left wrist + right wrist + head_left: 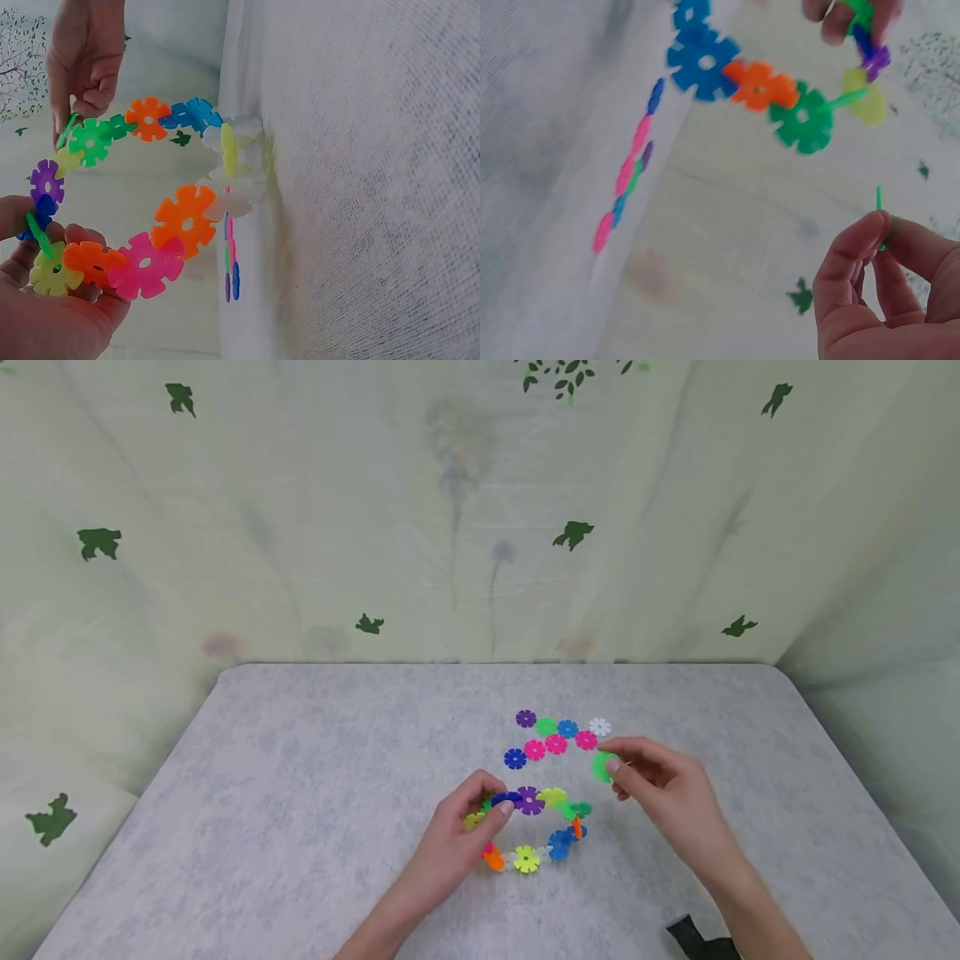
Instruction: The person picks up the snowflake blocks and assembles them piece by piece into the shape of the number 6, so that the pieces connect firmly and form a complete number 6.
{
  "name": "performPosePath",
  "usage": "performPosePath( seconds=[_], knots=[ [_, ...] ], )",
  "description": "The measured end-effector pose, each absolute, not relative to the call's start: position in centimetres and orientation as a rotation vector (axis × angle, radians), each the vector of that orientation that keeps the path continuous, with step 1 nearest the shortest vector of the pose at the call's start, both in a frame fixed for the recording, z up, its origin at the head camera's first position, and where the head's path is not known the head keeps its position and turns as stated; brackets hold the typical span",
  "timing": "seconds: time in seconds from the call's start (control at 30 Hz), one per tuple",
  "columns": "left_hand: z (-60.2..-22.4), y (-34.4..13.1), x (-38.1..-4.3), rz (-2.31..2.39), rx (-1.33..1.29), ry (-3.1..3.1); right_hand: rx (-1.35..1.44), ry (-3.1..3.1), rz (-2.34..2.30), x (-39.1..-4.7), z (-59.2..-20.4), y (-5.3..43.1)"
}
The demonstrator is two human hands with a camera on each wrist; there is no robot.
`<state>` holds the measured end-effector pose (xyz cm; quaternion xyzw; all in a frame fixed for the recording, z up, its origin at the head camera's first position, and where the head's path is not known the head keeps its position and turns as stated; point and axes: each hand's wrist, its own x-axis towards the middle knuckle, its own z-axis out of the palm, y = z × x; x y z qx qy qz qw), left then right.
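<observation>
A ring of linked, notched plastic flower discs [529, 801] in many colours hangs from my left hand [456, 831]. The fingers and thumb pinch it at a dark blue disc [46, 206] and a green disc beside it. To the right, my right hand [671, 789] pinches a single green disc [602, 767] between thumb and fingertips, seen edge-on in the right wrist view. That disc is apart from the ring in the head view. An orange disc [757, 87] and a green disc [802, 117] of the ring show close up.
Behind the hands, loose discs lie in two rows on the grey table [300, 760]: purple [526, 718], green, blue, white [600, 726], several pink [556, 744] and dark blue [514, 758]. A black strap-like thing [701, 941] lies at the front right. A printed curtain [300, 527] surrounds the table.
</observation>
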<state>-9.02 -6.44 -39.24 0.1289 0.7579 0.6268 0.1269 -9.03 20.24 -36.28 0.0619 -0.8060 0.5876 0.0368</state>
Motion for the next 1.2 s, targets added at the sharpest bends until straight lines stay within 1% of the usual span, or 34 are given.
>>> performPosePath(
  seconds=[0.17, 0.3, 0.6, 0.87, 1.0, 1.2],
  knots=[
    [-39.3, -6.2, -8.7, 1.804, 0.42, 2.259, 0.235, -2.379, 1.947, -7.8, -35.4, 18.7],
    [-39.4, -6.0, -8.5, 1.759, 0.48, 2.343, 0.216, -2.369, 2.045, -7.2, -35.0, 17.5],
    [-39.4, -5.5, -8.2, 1.753, 0.604, 2.393, 0.032, -2.422, 2.087, -6.2, -34.8, 15.3],
    [-39.4, -5.1, -7.9, 1.736, 0.642, 2.41, -0.144, -2.484, 2.068, -6.1, -34.7, 14.4],
    [-39.7, -5.0, -7.9, 1.723, 0.697, 2.404, -0.129, -2.493, 2.09, -6.1, -34.8, 14.4],
    [-40.2, -5.0, -7.9, 1.7, 0.901, 2.466, -0.042, -2.526, 2.021, -5.8, -34.7, 14.5]
  ],
)
